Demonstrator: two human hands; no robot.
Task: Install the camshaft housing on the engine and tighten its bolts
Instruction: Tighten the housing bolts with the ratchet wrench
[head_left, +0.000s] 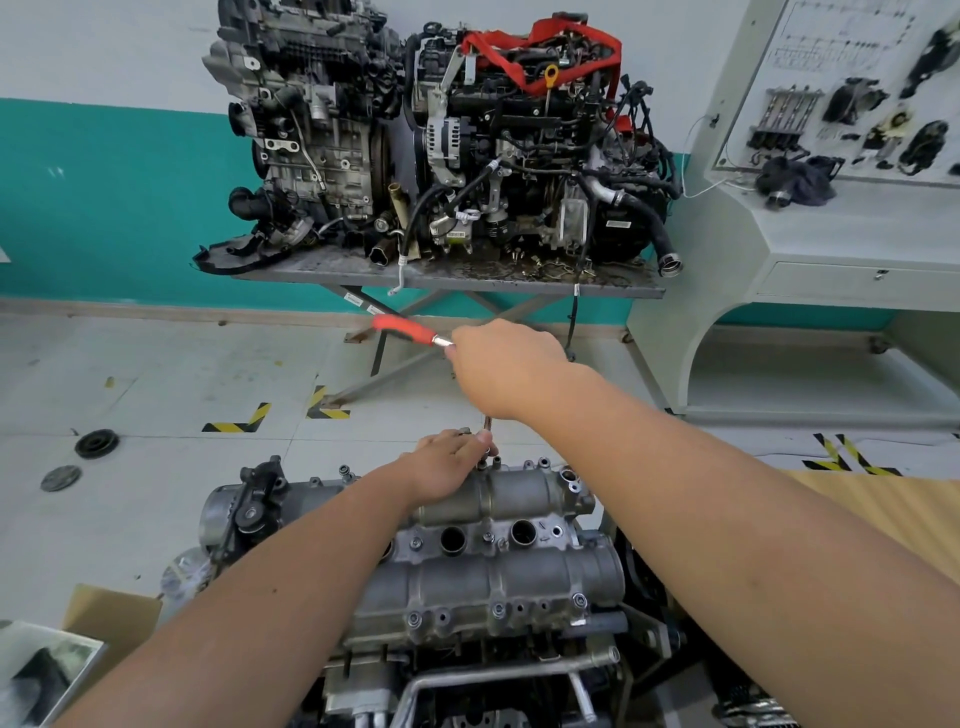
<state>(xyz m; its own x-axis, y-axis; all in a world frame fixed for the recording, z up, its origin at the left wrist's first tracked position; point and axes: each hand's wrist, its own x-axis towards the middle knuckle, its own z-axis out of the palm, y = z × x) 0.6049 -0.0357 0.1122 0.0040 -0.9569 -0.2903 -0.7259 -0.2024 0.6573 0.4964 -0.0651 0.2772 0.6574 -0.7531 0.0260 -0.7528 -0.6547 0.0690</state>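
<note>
The grey aluminium camshaft housing (498, 566) lies on top of the engine (467, 675) in front of me, with bolts along its near and far edges. My right hand (506, 366) grips the head end of a ratchet with a red handle (402, 328); its thin extension (488, 428) runs down to a bolt on the housing's far edge. My left hand (449, 465) rests on the far side of the housing and pinches the lower end of the extension at that bolt. The socket itself is hidden behind my fingers.
Two complete engines (441, 140) stand on a grey scissor-leg table (452, 280) against the teal wall. A white training board (852, 104) with parts stands at right. A cardboard box (104, 618) sits at lower left, and black pulleys (96, 443) lie on the floor.
</note>
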